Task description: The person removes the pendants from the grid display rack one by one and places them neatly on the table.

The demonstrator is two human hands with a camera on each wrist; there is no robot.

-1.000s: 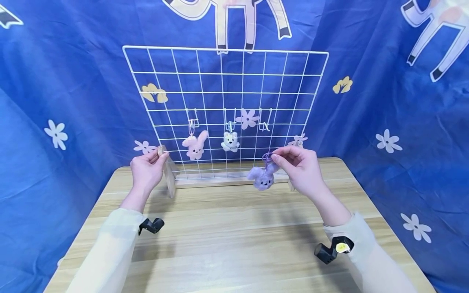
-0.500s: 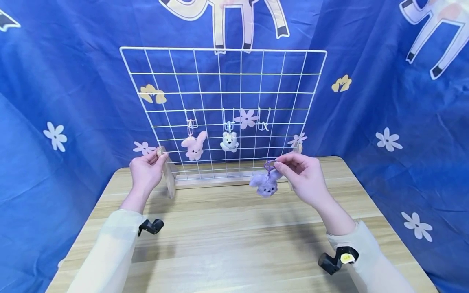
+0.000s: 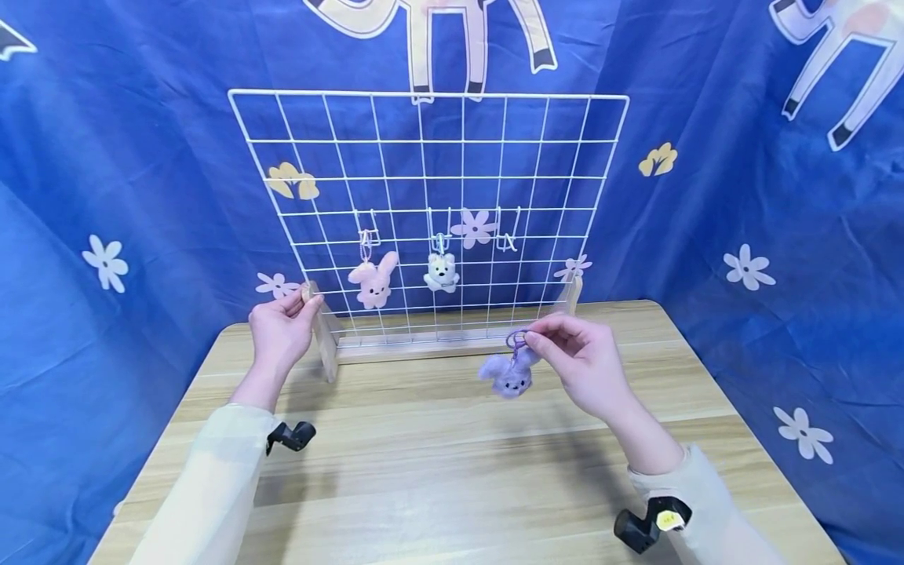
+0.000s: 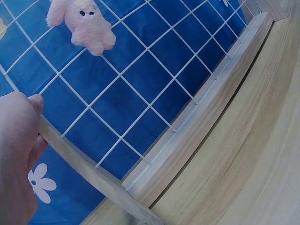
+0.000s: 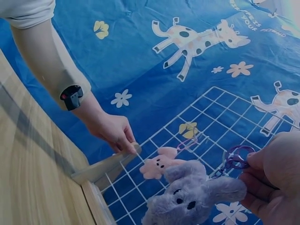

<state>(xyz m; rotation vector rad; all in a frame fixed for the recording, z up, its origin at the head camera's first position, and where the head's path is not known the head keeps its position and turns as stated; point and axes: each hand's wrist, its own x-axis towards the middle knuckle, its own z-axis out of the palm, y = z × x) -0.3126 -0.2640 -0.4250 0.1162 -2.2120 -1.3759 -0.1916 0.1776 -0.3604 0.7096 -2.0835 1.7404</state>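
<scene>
A purple plush bunny keychain (image 3: 512,377) dangles in front of the rack's lower right, its ring pinched between thumb and fingers of my right hand (image 3: 575,361). The right wrist view shows the purple ring (image 5: 238,157) and chain above the plush. My left hand (image 3: 281,329) grips the top of the wooden stand's left upright (image 3: 323,337). On the white wire grid (image 3: 462,141), a pink bunny keychain (image 3: 374,282) hangs from the left hook and a white bear keychain (image 3: 442,273) from the middle one. The right hook (image 3: 506,242) holds nothing.
The grid stands in a wooden base (image 3: 424,345) at the back of a wood-grain table (image 3: 438,471). Blue printed cloth (image 3: 141,141) surrounds the table at the back and sides. The right upright (image 3: 574,294) rises just behind my right hand.
My right hand has come down and nearer, bringing the purple bunny keychain lower, away from the grid. The left hand stays on the upright.
</scene>
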